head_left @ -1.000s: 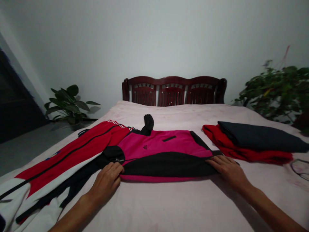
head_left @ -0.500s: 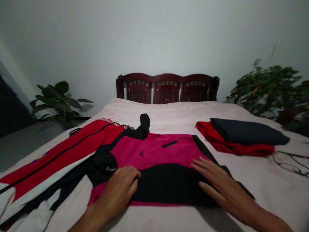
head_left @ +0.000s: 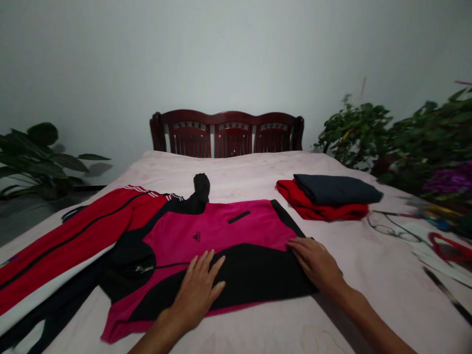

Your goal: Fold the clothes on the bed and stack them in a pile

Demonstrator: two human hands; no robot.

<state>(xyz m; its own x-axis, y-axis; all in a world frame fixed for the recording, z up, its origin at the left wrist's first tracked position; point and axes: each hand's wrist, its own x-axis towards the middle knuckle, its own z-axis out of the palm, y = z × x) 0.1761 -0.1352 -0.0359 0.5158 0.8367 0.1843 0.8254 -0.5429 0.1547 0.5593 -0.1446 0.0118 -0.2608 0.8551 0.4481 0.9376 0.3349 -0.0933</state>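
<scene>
- The pink-and-black jacket [head_left: 217,226] lay across the bed [head_left: 250,182], apparently soft, light and floppy.
- The left hand [head_left: 199,290] rested spread on its front, gripping nothing.
- The right hand [head_left: 313,260] lay near the hem, its grip unclear; both hem corners suited pinching.

Bed [head_left: 250,182] with pale pink sheet; pink-and-black jacket [head_left: 217,226] at centre, red-and-white jacket [head_left: 88,233] left, folded red garment [head_left: 306,209] right of centre, eyeglasses [head_left: 383,230] right.
</scene>
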